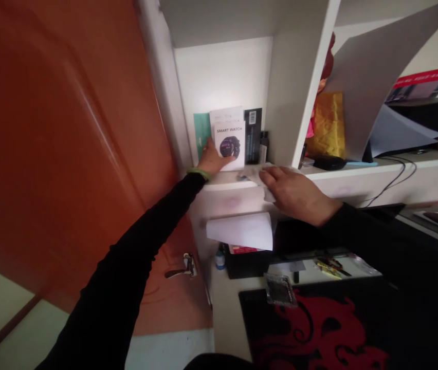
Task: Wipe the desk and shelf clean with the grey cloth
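My left hand reaches into a white shelf compartment and grips the lower left corner of a white box marked SMART WATCH, which stands upright. Behind it stand a teal box, another white box and a black box. My right hand lies on the shelf's front edge, fingers curled over a white cloth or paper pressed against the ledge.
An orange door with a handle fills the left. A white sheet hangs below the shelf. To the right lie a yellow bag, a black device with a cable, a desk with a red-and-black mat.
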